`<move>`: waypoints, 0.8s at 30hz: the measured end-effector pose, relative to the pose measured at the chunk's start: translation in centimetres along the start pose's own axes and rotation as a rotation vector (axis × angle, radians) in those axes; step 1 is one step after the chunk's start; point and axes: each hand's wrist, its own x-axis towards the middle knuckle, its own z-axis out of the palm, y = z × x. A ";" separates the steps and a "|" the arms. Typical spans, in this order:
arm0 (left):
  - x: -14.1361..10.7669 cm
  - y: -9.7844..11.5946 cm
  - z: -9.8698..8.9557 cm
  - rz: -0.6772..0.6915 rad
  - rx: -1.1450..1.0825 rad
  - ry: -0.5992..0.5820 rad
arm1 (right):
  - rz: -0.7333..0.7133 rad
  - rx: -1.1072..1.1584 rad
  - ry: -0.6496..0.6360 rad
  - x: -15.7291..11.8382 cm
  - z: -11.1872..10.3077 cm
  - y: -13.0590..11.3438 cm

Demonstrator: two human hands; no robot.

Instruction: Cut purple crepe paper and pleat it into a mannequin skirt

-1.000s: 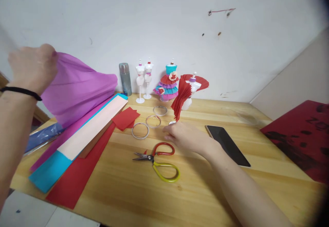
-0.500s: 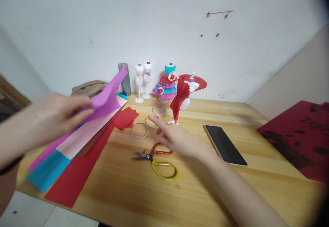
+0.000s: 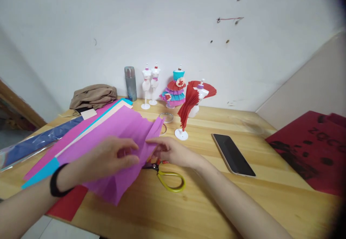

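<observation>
A wide sheet of purple paper (image 3: 119, 123) lies across the left and middle of the table, over strips of pink, blue and red paper (image 3: 69, 204). My right hand (image 3: 169, 151) pinches the sheet's right edge. Over the sheet is my left hand (image 3: 115, 158), a black band on its wrist, fingers apart and slightly curled, with nothing in them. Scissors with one yellow handle (image 3: 173, 181) rest just below my right hand, their blades partly hidden by the purple paper. A white mannequin with pleated red paper (image 3: 189, 103) stands behind my right hand.
At the back are a grey bottle (image 3: 130, 84), two bare mannequins (image 3: 146, 84), one in a ruffled dress (image 3: 175, 91) and brown cloth (image 3: 94, 94). A phone (image 3: 234, 154) and a red bag (image 3: 310, 152) are on the right. A metal ring (image 3: 166, 117) lies mid-table.
The purple paper has come rightward and spread out, covering the red pieces and one ring. My right hand has taken hold of its edge. My left hand has moved right and let go.
</observation>
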 end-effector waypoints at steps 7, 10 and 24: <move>2.9 -9.8 -3.3 -0.507 0.498 0.120 | -0.107 -0.331 -0.057 -0.3 -0.1 -0.3; 3.2 -11.6 -1.7 -0.552 0.493 0.018 | -0.129 -0.453 -0.073 -0.6 0.0 -1.0; 4.0 -9.7 -1.3 -0.437 0.490 -0.018 | -0.161 -0.580 -0.084 -1.4 -0.2 -2.6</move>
